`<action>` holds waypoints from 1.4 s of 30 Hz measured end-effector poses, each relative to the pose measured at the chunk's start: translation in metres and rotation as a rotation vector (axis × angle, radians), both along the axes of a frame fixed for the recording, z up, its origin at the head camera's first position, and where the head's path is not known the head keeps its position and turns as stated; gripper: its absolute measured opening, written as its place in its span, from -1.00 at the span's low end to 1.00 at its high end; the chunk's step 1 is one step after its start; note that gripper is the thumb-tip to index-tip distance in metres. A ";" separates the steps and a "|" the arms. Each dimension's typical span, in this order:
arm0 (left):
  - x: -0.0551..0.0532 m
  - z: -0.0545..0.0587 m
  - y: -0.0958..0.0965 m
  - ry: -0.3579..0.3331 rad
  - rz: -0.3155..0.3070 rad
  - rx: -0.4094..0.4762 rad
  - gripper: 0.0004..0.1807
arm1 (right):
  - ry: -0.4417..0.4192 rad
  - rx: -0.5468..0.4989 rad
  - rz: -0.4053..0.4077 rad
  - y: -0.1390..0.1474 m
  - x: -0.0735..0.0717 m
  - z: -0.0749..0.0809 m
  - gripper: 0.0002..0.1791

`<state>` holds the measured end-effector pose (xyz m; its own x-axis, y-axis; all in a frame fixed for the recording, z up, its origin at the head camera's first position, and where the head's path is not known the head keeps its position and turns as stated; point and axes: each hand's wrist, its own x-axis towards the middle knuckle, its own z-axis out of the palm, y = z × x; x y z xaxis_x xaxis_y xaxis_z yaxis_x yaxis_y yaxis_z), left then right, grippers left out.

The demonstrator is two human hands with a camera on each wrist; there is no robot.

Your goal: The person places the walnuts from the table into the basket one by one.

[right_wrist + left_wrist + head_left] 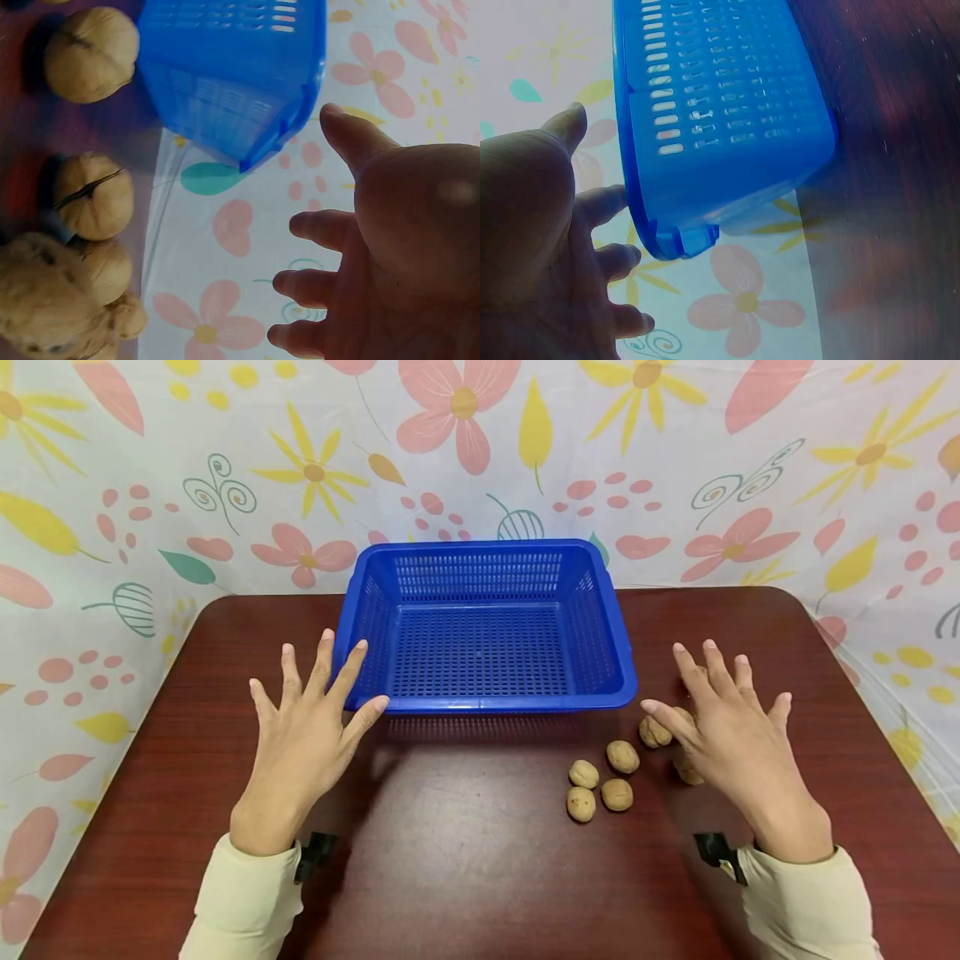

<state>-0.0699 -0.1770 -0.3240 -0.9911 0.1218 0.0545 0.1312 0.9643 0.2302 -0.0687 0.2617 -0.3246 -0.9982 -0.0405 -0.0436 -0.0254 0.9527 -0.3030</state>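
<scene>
A blue plastic basket (480, 702) with slotted walls stands at the back middle of the table, and its bottom shows bare. My left hand (303, 743) spreads its fingers at the basket's left front corner, overlapping the rim in the head view; it holds nothing. Over on the right, my right hand (738, 743) hovers with fingers spread above several walnuts, partly hiding some of them. Walnuts (622, 757) lie loose on the table right of the middle, in front of the basket. In the right wrist view, a walnut (94, 196) with a dark seam lies below the palm's level.
The dark red-brown wooden table (465, 877) has rounded back corners. Behind it hangs a white cloth (495, 485) printed with flowers and leaves, close to the basket's back wall. Black straps (315, 853) sit at both cuffs.
</scene>
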 end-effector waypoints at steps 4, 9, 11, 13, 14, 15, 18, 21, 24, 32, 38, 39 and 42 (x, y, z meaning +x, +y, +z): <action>-0.001 -0.002 -0.006 0.021 0.005 0.009 -0.21 | 0.022 -0.001 -0.020 0.008 0.002 -0.005 -0.08; 0.000 -0.003 -0.016 0.037 0.011 0.012 -0.21 | 0.065 0.010 -0.031 0.024 0.003 -0.010 -0.08; -0.001 -0.004 -0.021 0.047 0.013 0.012 -0.21 | 0.082 0.013 -0.032 0.030 0.004 -0.012 -0.08; -0.001 -0.006 -0.025 0.057 0.009 0.016 -0.20 | 0.092 0.014 -0.029 0.036 0.004 -0.015 -0.09; -0.002 -0.006 -0.027 0.061 0.006 0.023 -0.20 | 0.094 0.017 -0.026 0.039 0.004 -0.017 -0.10; -0.002 -0.007 -0.029 0.066 0.001 0.028 -0.20 | 0.096 0.019 -0.022 0.042 0.004 -0.018 -0.10; -0.004 -0.010 -0.035 0.067 -0.018 0.059 -0.19 | 0.114 0.018 -0.009 0.050 0.002 -0.024 -0.12; -0.007 -0.012 -0.041 0.059 -0.041 0.108 -0.19 | 0.157 -0.003 0.011 0.059 -0.002 -0.029 -0.15; -0.010 -0.016 -0.047 0.033 -0.056 0.168 -0.17 | 0.224 -0.052 0.054 0.069 -0.009 -0.035 -0.20; -0.019 -0.023 -0.056 -0.028 -0.103 0.291 -0.09 | 0.297 -0.218 0.120 0.096 -0.033 -0.051 -0.24; -0.026 -0.030 -0.060 -0.061 -0.135 0.374 -0.06 | 0.171 -0.361 0.035 0.109 -0.049 -0.061 -0.44; -0.028 -0.032 -0.060 -0.065 -0.138 0.389 -0.05 | 0.154 -0.380 0.031 0.110 -0.051 -0.062 -0.46; -0.031 -0.035 -0.061 -0.077 -0.148 0.449 -0.05 | 0.112 -0.461 0.029 0.114 -0.056 -0.066 -0.51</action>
